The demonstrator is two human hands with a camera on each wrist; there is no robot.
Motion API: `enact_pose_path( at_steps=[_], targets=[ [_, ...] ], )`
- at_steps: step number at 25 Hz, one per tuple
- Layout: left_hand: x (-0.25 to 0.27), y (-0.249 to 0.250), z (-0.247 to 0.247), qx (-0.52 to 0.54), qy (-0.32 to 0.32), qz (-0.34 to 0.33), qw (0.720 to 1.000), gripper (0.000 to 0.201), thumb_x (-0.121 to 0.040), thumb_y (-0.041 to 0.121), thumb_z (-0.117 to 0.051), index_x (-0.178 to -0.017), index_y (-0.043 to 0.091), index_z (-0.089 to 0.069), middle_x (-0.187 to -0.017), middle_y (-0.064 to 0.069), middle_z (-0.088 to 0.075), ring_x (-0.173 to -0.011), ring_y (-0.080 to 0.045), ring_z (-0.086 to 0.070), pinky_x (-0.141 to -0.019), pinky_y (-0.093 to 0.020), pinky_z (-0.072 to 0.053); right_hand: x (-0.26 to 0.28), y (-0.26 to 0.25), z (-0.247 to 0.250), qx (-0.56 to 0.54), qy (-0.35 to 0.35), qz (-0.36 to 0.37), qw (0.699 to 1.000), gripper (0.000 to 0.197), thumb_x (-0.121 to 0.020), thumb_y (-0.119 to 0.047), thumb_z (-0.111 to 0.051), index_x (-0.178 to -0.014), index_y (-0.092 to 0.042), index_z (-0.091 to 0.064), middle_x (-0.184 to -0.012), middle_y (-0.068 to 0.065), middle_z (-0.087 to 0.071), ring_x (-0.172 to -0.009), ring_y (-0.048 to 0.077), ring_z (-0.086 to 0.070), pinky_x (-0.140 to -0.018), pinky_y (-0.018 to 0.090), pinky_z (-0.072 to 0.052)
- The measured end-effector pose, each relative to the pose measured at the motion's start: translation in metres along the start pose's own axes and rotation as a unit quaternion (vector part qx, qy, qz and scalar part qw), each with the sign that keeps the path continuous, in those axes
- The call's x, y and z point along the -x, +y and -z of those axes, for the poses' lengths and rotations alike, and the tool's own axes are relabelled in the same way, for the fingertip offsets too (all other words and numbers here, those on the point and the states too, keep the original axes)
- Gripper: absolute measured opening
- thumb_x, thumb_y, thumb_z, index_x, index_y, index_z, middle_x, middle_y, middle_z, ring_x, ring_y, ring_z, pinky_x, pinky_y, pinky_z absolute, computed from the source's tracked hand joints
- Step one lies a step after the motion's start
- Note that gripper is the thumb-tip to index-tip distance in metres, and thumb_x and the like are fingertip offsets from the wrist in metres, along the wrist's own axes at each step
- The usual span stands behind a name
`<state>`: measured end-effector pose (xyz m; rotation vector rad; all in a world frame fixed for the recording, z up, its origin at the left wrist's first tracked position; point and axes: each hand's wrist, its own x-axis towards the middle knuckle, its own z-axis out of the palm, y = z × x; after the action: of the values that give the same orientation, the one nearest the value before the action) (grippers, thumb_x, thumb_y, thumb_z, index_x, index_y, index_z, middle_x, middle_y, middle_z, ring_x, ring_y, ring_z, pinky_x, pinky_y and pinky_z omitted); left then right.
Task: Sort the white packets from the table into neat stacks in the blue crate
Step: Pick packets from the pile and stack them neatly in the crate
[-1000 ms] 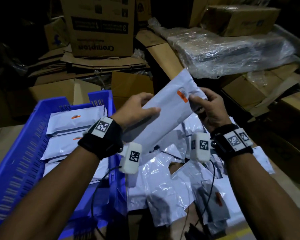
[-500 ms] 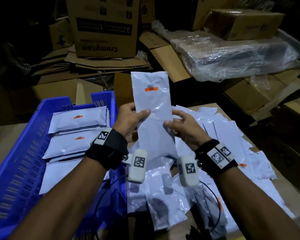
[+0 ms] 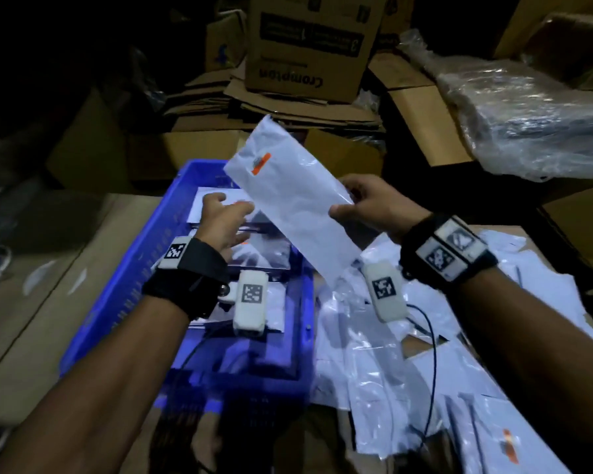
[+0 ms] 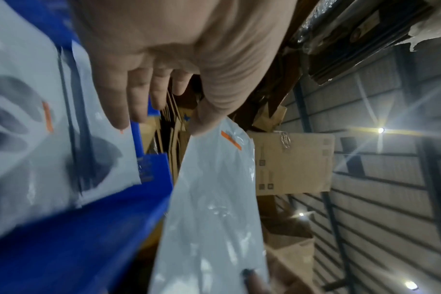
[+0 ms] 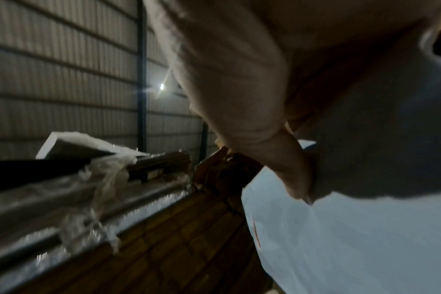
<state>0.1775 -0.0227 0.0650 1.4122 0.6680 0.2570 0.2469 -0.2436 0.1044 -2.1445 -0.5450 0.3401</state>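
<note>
A long white packet (image 3: 298, 213) with an orange label hangs tilted above the right rim of the blue crate (image 3: 124, 282). My right hand (image 3: 367, 208) pinches its right edge; in the right wrist view the thumb (image 5: 290, 175) presses on the packet (image 5: 365, 238). My left hand (image 3: 225, 220) hovers over the crate with fingers straight (image 4: 118, 99); its thumb tip touches the packet (image 4: 214, 208) near the label. Stacked white packets (image 4: 25, 139) lie flat in the crate (image 4: 76, 238). Several loose packets (image 3: 391, 371) cover the table on the right.
Cardboard boxes (image 3: 308, 39) and flattened cardboard pile up behind the crate. A plastic-wrapped bundle (image 3: 528, 121) sits at the back right. Brown cardboard surface (image 3: 31, 319) lies left of the crate. A black cable (image 3: 432, 371) trails over the loose packets.
The packet has swung from upright to tilted left, over the crate. My left hand has let go of its edge and opened above the stacks. My right hand keeps its pinch.
</note>
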Motion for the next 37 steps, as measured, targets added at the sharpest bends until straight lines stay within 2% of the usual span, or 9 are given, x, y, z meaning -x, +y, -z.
enact_pose_path(
  at_steps=[3,5,8,10,14,17,21,30,37],
  targets=[
    [-0.030,-0.015,0.045,-0.204,0.079,-0.043,0.975,0.082,-0.065,0.027,-0.073,-0.137,0.009,-0.039,-0.134,-0.017,-0.049,-0.116,-0.033,-0.055,-0.097,-0.040,-0.045,-0.058,-0.037,-0.032,0.149,-0.083,-0.010,0.985,0.025,-0.088,-0.014,-0.070,-0.112,-0.008,-0.066,-0.099,0.009,-0.065,-0.094,0.025,-0.062,-0.074,0.028,-0.046],
    [-0.047,-0.026,0.066,-0.333,0.071,-0.050,0.939,0.066,-0.072,0.018,-0.073,-0.132,0.008,-0.047,-0.134,-0.019,-0.049,-0.121,-0.037,-0.050,-0.098,-0.039,-0.043,-0.093,-0.051,-0.064,0.196,-0.124,-0.037,0.972,0.023,-0.092,-0.015,-0.064,-0.115,-0.012,-0.063,-0.099,0.007,-0.062,-0.090,0.026,-0.064,-0.072,0.024,-0.044],
    [-0.067,-0.036,0.080,-0.434,0.013,-0.069,0.898,0.037,-0.073,0.021,-0.066,-0.108,0.010,-0.056,-0.121,-0.019,-0.055,-0.111,-0.039,-0.054,-0.089,-0.039,-0.045,-0.124,-0.054,-0.104,0.261,-0.184,-0.061,0.946,0.028,-0.092,-0.007,-0.058,-0.119,-0.005,-0.063,-0.105,0.012,-0.068,-0.087,0.026,-0.066,-0.077,0.033,-0.052],
    [-0.084,-0.049,0.087,-0.464,-0.029,-0.078,0.882,0.039,-0.069,0.036,-0.055,-0.099,0.011,-0.050,-0.117,-0.020,-0.055,-0.107,-0.039,-0.053,-0.086,-0.040,-0.044,-0.140,-0.052,-0.123,0.328,-0.216,-0.063,0.918,0.036,-0.091,-0.006,-0.057,-0.127,-0.006,-0.060,-0.122,0.013,-0.064,-0.106,0.028,-0.062,-0.083,0.029,-0.048],
    [-0.111,-0.080,0.091,-0.528,-0.084,-0.061,0.843,0.056,-0.082,0.046,-0.051,-0.126,0.012,-0.046,-0.141,-0.017,-0.040,-0.129,-0.039,-0.037,-0.103,-0.051,-0.037,-0.160,-0.034,-0.149,0.376,-0.243,-0.083,0.890,0.044,-0.092,-0.012,-0.060,-0.136,-0.007,-0.054,-0.140,0.011,-0.053,-0.123,0.025,-0.053,-0.091,0.023,-0.040],
    [-0.122,-0.094,0.092,-0.561,-0.092,-0.075,0.819,0.043,-0.091,0.041,-0.050,-0.122,0.010,-0.051,-0.145,-0.013,-0.036,-0.133,-0.034,-0.032,-0.105,-0.049,-0.036,-0.167,-0.020,-0.166,0.389,-0.191,-0.084,0.897,0.037,-0.083,-0.025,-0.074,-0.118,-0.014,-0.065,-0.123,0.007,-0.064,-0.110,0.028,-0.061,-0.087,0.031,-0.048],
    [-0.127,-0.104,0.093,-0.584,-0.069,-0.100,0.802,0.043,-0.093,0.040,-0.050,-0.123,0.009,-0.051,-0.143,-0.010,-0.041,-0.133,-0.030,-0.034,-0.104,-0.044,-0.035,-0.153,-0.013,-0.182,0.481,-0.121,-0.020,0.868,0.040,-0.092,-0.034,-0.056,-0.127,-0.015,-0.050,-0.128,0.013,-0.051,-0.117,0.036,-0.052,-0.094,0.043,-0.040],
    [-0.136,-0.117,0.089,-0.635,-0.065,-0.093,0.764,0.059,-0.097,0.046,-0.038,-0.149,0.020,-0.027,-0.159,-0.007,-0.020,-0.146,-0.031,-0.014,-0.113,-0.047,-0.022,-0.120,-0.009,-0.207,0.519,-0.212,-0.044,0.827,0.046,-0.097,-0.043,-0.044,-0.136,-0.019,-0.044,-0.138,0.011,-0.047,-0.126,0.036,-0.049,-0.096,0.044,-0.042],
    [-0.135,-0.122,0.083,-0.626,-0.052,-0.097,0.772,0.060,-0.101,0.044,-0.034,-0.153,0.019,-0.018,-0.162,-0.009,-0.010,-0.148,-0.030,-0.005,-0.118,-0.045,-0.013,-0.120,0.003,-0.218,0.479,-0.191,-0.082,0.853,0.046,-0.093,-0.040,-0.056,-0.132,-0.019,-0.042,-0.133,0.011,-0.041,-0.119,0.035,-0.046,-0.081,0.043,-0.041]
  ],
)
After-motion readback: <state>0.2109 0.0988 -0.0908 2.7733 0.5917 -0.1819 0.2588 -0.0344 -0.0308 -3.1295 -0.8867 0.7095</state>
